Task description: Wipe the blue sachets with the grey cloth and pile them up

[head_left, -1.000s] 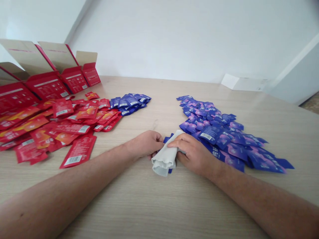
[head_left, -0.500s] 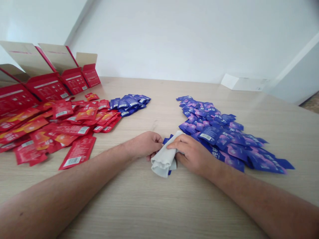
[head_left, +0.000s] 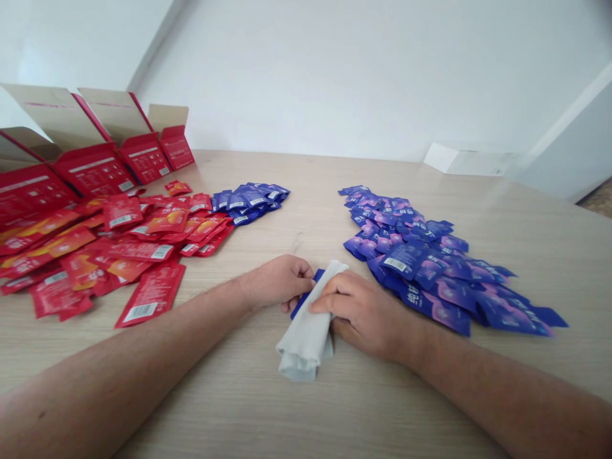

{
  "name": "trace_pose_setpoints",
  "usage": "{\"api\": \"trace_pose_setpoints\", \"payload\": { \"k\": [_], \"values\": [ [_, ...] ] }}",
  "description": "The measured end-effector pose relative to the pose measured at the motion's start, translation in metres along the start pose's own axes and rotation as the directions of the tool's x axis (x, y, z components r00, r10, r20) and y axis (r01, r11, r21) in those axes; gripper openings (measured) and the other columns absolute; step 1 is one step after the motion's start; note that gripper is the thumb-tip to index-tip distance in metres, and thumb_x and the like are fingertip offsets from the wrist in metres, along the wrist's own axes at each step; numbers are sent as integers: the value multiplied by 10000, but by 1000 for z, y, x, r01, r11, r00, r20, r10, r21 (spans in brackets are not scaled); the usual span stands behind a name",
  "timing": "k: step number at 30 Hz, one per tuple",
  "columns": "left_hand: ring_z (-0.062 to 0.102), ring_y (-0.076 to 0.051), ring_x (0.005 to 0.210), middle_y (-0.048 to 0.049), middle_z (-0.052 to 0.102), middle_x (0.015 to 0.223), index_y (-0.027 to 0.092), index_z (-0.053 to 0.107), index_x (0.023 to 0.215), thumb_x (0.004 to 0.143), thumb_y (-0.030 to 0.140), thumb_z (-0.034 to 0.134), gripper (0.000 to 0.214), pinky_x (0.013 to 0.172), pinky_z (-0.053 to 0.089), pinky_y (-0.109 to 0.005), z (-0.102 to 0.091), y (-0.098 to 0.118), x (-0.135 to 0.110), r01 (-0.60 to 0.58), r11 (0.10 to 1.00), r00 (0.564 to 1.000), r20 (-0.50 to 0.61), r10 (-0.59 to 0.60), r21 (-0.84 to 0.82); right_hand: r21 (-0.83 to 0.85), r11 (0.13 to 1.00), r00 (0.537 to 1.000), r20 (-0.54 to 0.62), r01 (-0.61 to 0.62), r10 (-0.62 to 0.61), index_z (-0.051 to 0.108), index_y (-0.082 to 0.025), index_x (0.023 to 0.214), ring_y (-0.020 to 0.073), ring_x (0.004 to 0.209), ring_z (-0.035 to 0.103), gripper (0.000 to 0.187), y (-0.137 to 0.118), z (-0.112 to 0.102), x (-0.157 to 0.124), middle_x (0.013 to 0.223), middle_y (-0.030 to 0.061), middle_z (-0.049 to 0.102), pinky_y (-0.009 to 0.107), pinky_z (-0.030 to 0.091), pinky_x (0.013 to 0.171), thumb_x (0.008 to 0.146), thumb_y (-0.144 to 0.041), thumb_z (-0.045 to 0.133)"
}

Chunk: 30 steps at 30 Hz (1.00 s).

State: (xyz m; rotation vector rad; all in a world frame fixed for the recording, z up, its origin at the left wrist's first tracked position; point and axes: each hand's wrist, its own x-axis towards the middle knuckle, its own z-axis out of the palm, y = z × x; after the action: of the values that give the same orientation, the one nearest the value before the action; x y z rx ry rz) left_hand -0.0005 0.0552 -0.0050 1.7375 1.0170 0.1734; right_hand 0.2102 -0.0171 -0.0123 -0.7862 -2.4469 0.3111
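Observation:
My left hand and my right hand meet at the middle of the wooden table. Between them lies a blue sachet, mostly covered by a folded white cloth. The left fingers pinch the sachet's edge. The right hand presses the cloth down on the sachet with curled fingers. A long pile of blue and purple sachets lies just right of my right hand.
Red sachets are spread at the left, with open red cartons behind them. A smaller heap of blue sachets lies beyond the red ones. A white box sits at the far right by the wall.
The right hand has drawn the white cloth toward me over the sachet, away from the purple pile. The left hand has stayed in place.

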Motion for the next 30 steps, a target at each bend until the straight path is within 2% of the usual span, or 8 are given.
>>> {"api": "trace_pose_setpoints", "payload": {
  "k": [3,6,8,13,18,24,28,30],
  "values": [
    [580,-109,438,18,611,540,167,621,775,822,305,552,161,408,464,-180,0,0,0,-10,1000,1000,17,10,-4,12,999,999,41,33,-34,706,-197,1103,216,995,603,303,-1,0,0,1067,76,673,364,501,912,847,-52,631],
    [563,-109,420,28,604,535,169,619,809,812,298,557,143,398,464,-189,0,0,1,24,999,1000,-8,-24,-22,-18,997,997,-26,-73,72,686,-197,1150,229,1032,591,358,5,1,-1,1081,79,661,398,484,952,842,-30,613],
    [561,-109,420,30,600,531,170,616,812,816,303,556,146,396,464,-189,0,0,2,31,999,999,-16,-31,-25,-20,995,994,-51,-94,93,686,-204,1152,230,1030,591,378,7,1,-2,1076,77,658,406,482,953,830,-20,609],
    [570,-104,430,31,595,518,170,613,784,824,313,567,155,406,459,-173,1,2,0,2,1000,1000,13,-2,-19,22,999,998,39,38,-39,709,-197,1096,211,980,607,306,-1,0,-1,1059,74,673,356,503,899,838,-51,630],
    [554,-102,415,38,592,524,176,602,812,828,304,553,139,391,454,-178,2,2,-1,35,999,999,-25,-35,-35,-14,996,996,-38,-86,85,681,-201,1169,230,1035,590,364,5,-1,-2,1086,83,658,409,480,961,849,-44,608],
    [575,-106,434,23,605,535,164,606,792,833,317,563,164,405,465,-177,0,3,-1,7,1000,1000,17,-6,-22,18,1000,999,43,22,-23,704,-200,1114,215,1005,599,328,-1,0,-1,1071,73,668,363,496,918,833,-46,633],
    [557,-103,416,34,595,526,167,606,821,833,309,552,152,393,460,-183,1,2,0,27,999,999,-21,-28,-38,-19,996,996,-35,-86,85,682,-204,1167,227,1025,591,364,5,-1,-2,1073,77,657,409,481,959,849,-43,609],
    [565,-104,423,35,600,531,168,612,828,830,304,556,148,401,466,-184,1,1,0,21,999,1000,-21,-22,-36,-8,997,997,-31,-72,72,685,-209,1159,224,1009,594,370,4,-2,-1,1060,75,658,404,489,942,840,-37,609]
  ]
}}
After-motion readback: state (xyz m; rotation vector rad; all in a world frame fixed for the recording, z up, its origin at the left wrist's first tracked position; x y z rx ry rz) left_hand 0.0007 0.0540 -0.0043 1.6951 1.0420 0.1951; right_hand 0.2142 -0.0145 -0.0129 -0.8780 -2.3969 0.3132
